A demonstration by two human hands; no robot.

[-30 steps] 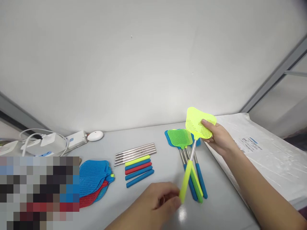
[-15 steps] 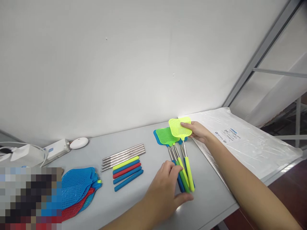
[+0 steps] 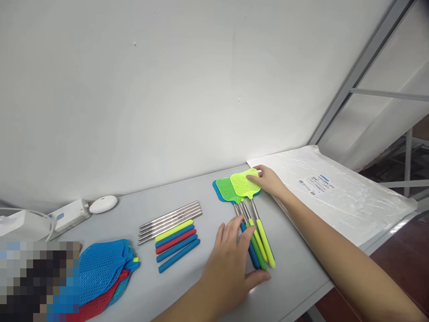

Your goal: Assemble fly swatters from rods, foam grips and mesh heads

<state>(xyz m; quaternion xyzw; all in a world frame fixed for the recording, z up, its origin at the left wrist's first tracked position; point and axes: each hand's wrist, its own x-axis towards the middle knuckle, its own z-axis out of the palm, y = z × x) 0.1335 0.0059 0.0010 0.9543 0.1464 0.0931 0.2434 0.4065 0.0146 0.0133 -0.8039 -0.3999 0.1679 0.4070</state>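
- Location: fluorescent-yellow plastic flyswatter with silver shaft (image 3: 246,185) sits uppermost in a bunch on the grey table (image 3: 293,257), its mesh head overlapping that of a green plastic flyswatter (image 3: 225,191).
- Long axis: mesh head away from the person, yellow handle tip toward the person, slanting rightward on the way; roughly parallel with neighbouring handles.
- Right hand (image 3: 268,180): nearer to the yellow head, grasping its right edge between thumb and fingers.
- Left hand (image 3: 231,259): nearer to the handles, standing on their left; fingers spread, grasping nothing visible, thumb pointing across the near tips. Contact with the cylindrical blue handle (image 3: 254,258) cannot be determined.
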